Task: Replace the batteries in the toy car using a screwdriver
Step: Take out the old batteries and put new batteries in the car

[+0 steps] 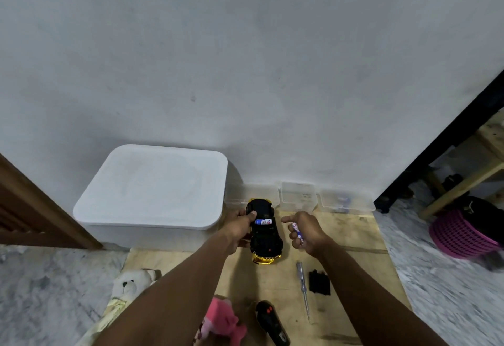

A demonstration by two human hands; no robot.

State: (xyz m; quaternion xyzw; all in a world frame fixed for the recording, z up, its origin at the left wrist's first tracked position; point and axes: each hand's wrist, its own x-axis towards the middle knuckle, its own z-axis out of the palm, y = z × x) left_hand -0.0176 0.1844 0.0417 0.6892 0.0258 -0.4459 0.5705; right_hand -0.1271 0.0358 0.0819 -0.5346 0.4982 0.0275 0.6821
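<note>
Gripping the toy car [264, 232] belly-up by its side, the left hand [240, 227] steadies it; one seated battery [263, 221] shows in the open bay. The right hand [306, 230] curls round a loose battery [296, 230], index finger out. Likely risks: polarity flipped on insertion, or the cell slipping from that partial curl. Nearby lie the screwdriver [304, 288] and cover [319, 282].

Black-and-gold toy car [265, 232], pink basket [461, 236]

The left hand [240, 230] grips the toy car [266, 239], belly up, with one battery [263, 221] lying across its open compartment. The right hand [306, 232], just beside the car, holds a second battery [297, 231] in curled fingers, forefinger extended. The screwdriver [304, 288] and a black cover [319, 282] lie side by side on the wooden board [354, 236]
</note>
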